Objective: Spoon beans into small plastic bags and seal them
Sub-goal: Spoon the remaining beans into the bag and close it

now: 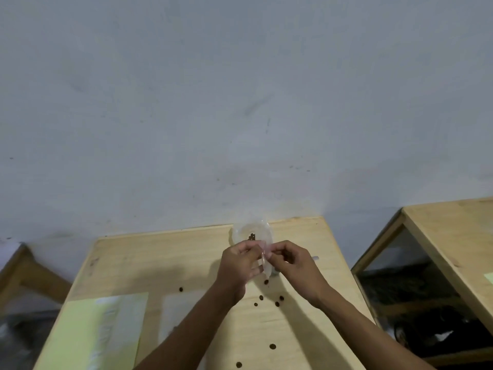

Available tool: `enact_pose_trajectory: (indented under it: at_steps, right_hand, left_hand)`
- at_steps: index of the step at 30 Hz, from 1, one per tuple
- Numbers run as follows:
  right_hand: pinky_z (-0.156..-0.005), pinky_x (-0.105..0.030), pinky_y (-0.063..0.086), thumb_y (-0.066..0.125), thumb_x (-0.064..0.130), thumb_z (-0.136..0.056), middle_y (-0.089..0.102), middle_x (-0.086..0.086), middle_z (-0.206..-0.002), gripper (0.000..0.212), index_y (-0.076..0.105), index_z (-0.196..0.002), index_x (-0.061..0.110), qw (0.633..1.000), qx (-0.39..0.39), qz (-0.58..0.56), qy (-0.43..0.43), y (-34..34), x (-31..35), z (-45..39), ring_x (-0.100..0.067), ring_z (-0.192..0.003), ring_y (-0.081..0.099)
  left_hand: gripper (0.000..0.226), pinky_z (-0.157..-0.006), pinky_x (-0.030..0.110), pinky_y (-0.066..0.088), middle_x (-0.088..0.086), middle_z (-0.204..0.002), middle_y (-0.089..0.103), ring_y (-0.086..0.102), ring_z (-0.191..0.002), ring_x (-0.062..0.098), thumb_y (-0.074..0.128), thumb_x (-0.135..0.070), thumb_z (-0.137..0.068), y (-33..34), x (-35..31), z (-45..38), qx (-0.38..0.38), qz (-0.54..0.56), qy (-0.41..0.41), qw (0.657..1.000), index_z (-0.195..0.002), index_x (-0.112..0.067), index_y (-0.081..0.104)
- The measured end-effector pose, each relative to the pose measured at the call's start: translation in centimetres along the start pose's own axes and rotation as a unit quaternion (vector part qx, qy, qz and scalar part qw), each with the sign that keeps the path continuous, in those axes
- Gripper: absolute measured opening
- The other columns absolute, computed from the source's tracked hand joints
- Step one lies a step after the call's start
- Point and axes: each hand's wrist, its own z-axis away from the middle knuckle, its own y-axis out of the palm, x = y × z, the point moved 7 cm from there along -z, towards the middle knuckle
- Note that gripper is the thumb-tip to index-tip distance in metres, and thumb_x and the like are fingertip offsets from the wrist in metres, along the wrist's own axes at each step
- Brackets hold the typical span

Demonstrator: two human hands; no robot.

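A small clear plastic bag (264,259) is pinched between my left hand (240,263) and my right hand (289,263), held above the wooden table (160,257). Both hands grip its top edge with fingertips close together. Behind the hands a clear plastic container (252,231) holds a few dark beans (251,237). Several loose beans (261,298) lie scattered on the table below my hands. A pale handle, perhaps the spoon (315,258), pokes out behind my right hand; most of it is hidden.
A light green sheet with clear bags (101,329) lies at the table's near left, and a flat clear bag (181,313) beside it. A second wooden table (453,236) stands to the right across a gap. A grey wall (240,102) rises right behind the table.
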Motion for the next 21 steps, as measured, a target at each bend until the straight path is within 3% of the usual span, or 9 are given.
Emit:
enact_pose_trajectory:
  at_steps: [4,7,9,12,14,17,19,21]
  right_hand:
    - [-0.063,-0.018,0.049,0.064,0.016,-0.09,0.071,0.006,-0.077,0.009,0.068,-0.082,0.013,0.994,-0.055,0.09,-0.022,0.3,0.2,-0.1,-0.006,-0.07,0.064]
    - [-0.06,-0.023,0.049,0.062,0.015,-0.088,0.069,0.001,-0.076,0.009,0.063,-0.081,0.01,0.989,-0.081,0.126,-0.009,0.7,0.0,-0.2,-0.01,-0.065,0.062]
    - [-0.055,-0.022,0.046,0.059,0.013,-0.088,0.067,0.0,-0.075,0.008,0.059,-0.081,0.009,0.985,-0.087,0.148,-0.001,0.6,-0.3,-0.5,-0.01,-0.059,0.058]
    - [-0.056,-0.041,0.055,0.055,0.012,-0.089,0.066,-0.008,-0.077,0.011,0.053,-0.08,0.005,0.983,-0.122,0.138,0.014,-0.9,-0.6,-1.0,-0.025,-0.06,0.065]
    - [-0.058,-0.046,0.056,0.054,0.014,-0.089,0.066,-0.008,-0.078,0.011,0.052,-0.08,0.007,0.981,-0.113,0.158,0.022,-1.7,-0.7,-1.4,-0.027,-0.061,0.067]
    - [-0.063,-0.046,0.056,0.053,0.017,-0.089,0.065,-0.005,-0.076,0.011,0.051,-0.079,0.013,0.977,-0.064,0.201,0.012,-1.2,-0.6,-1.5,-0.025,-0.065,0.065]
    - [-0.062,-0.045,0.057,0.053,0.016,-0.091,0.065,-0.006,-0.076,0.013,0.051,-0.079,0.012,0.981,-0.045,0.191,0.0,-0.6,-0.3,-1.3,-0.026,-0.064,0.064]
    - [-0.06,-0.042,0.057,0.052,0.013,-0.092,0.064,-0.007,-0.078,0.013,0.051,-0.079,0.011,0.983,-0.04,0.179,-0.014,-0.4,0.1,-1.3,-0.026,-0.062,0.064]
  left_hand:
    - [0.011,-0.066,0.031,0.059,0.017,-0.086,0.073,0.072,-0.082,0.027,0.062,0.0,-0.089,-0.4,-0.5,0.5,-0.046,-0.049,0.048,0.997,-0.082,-0.004,0.07]
    - [0.012,-0.073,0.04,0.061,0.012,-0.074,0.072,0.071,-0.08,0.034,0.065,-0.002,-0.085,-0.7,-0.7,0.3,-0.079,-0.132,0.091,0.984,-0.077,-0.009,0.07]
    - [0.011,-0.076,0.045,0.06,0.003,-0.065,0.071,0.071,-0.073,0.028,0.067,-0.006,-0.079,-1.1,-1.0,0.3,-0.095,-0.192,0.114,0.97,-0.072,-0.015,0.07]
    - [0.005,-0.072,0.04,0.06,0.0,-0.062,0.069,0.068,-0.066,0.019,0.069,-0.012,-0.07,-1.8,-1.4,0.6,-0.118,-0.254,0.14,0.95,-0.069,-0.017,0.068]
    - [0.006,-0.066,0.032,0.055,0.0,-0.062,0.067,0.064,-0.062,0.014,0.071,-0.009,-0.07,-1.9,-1.5,1.0,-0.115,-0.306,0.149,0.933,-0.071,-0.014,0.066]
    - [0.022,-0.068,0.023,0.048,0.002,-0.074,0.062,0.06,-0.072,0.016,0.067,-0.006,-0.074,-1.5,-1.8,1.4,-0.097,-0.381,0.205,0.896,-0.093,-0.011,0.058]
    - [0.044,-0.079,0.007,0.04,0.002,-0.1,0.054,0.054,-0.088,0.012,0.064,-0.002,-0.075,-1.0,-1.9,1.6,-0.086,-0.414,0.254,0.87,-0.117,-0.012,0.053]
    - [0.051,-0.082,-0.003,0.031,0.004,-0.115,0.047,0.049,-0.098,0.011,0.06,0.002,-0.078,-0.8,-1.7,1.6,-0.074,-0.429,0.268,0.859,-0.127,-0.008,0.051]
